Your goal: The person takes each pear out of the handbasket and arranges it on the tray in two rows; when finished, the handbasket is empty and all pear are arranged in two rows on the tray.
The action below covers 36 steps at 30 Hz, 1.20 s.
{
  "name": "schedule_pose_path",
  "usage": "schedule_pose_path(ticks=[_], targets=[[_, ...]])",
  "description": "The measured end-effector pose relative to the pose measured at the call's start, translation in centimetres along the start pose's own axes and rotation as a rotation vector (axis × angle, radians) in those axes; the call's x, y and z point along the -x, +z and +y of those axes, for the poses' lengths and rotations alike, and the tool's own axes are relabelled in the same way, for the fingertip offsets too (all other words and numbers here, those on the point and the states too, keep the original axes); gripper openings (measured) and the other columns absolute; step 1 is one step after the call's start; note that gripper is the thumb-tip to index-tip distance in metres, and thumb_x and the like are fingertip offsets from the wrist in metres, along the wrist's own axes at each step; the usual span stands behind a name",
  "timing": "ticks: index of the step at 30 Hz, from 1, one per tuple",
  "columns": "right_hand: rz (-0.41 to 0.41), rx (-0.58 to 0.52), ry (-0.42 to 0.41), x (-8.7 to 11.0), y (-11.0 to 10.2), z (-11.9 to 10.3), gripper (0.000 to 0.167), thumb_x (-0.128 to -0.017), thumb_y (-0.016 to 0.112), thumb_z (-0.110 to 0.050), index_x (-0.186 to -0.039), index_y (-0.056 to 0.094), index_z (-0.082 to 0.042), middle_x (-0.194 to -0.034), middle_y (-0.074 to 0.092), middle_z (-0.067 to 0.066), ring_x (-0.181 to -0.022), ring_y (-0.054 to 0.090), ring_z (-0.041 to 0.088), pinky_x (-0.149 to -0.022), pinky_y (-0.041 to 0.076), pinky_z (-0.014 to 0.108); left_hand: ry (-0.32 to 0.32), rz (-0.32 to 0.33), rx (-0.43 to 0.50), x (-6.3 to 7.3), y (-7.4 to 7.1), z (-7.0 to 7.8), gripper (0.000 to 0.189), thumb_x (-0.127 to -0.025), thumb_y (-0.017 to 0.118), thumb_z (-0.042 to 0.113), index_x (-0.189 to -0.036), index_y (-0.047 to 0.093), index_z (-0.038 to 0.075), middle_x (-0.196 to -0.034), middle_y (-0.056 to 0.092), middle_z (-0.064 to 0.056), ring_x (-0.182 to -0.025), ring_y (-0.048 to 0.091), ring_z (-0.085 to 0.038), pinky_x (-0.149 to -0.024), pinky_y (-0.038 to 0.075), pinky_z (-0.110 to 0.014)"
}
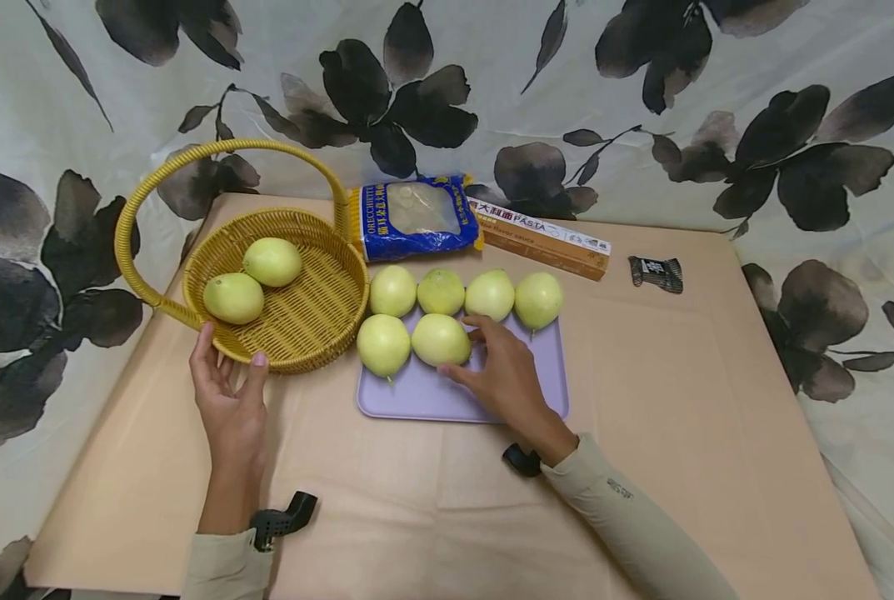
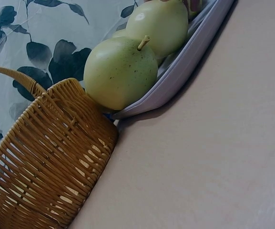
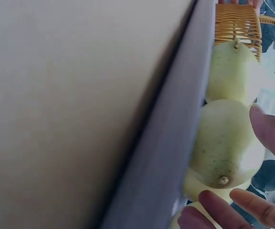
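A yellow wicker basket (image 1: 319,333) with a tall handle holds two pale green pears, one at its left (image 1: 233,298) and one farther back (image 1: 272,262). My left hand (image 1: 229,408) touches the basket's near-left side, thumb and fingers apart and pointing up. Several more pears lie on a lilac tray (image 1: 432,404), in a back row and a front pair. Around the right pear of that pair (image 1: 441,339), my right hand (image 1: 502,371) spreads its thumb and fingers. In the right wrist view the thumb meets this pear (image 3: 228,143), while the fingers show a gap from it.
Behind the tray lie a blue and yellow pasta bag (image 1: 417,218) and a long pasta box (image 1: 544,237). A small black wrapped packet (image 1: 656,273) lies at the right. Floral cloth (image 1: 491,67) surrounds the table (image 1: 679,417) at the back and sides.
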State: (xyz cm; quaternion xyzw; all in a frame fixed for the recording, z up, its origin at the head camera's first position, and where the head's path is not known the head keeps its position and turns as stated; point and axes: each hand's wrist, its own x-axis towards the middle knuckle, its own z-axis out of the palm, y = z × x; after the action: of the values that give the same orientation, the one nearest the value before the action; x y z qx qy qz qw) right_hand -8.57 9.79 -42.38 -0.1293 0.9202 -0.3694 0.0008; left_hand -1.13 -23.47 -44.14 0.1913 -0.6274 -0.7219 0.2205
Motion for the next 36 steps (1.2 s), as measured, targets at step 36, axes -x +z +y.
schedule_pose_path(ticks=[36], targets=[[-0.012,-0.212,-0.29,-6.9,5.1,-12.9,0.073,-0.087,0.089,-0.043,-0.148,0.059,-0.018,-0.144,0.065,0.0,-0.136,0.057,0.016,-0.116,0.044,0.032,0.008,-0.018,-0.008,0.0,-0.1,0.1,0.082,-0.103,0.064,-0.001,-0.168,0.023,0.027,-0.177,0.016,-0.001,-0.161,0.022,-0.027,-0.111,0.048,-0.018]])
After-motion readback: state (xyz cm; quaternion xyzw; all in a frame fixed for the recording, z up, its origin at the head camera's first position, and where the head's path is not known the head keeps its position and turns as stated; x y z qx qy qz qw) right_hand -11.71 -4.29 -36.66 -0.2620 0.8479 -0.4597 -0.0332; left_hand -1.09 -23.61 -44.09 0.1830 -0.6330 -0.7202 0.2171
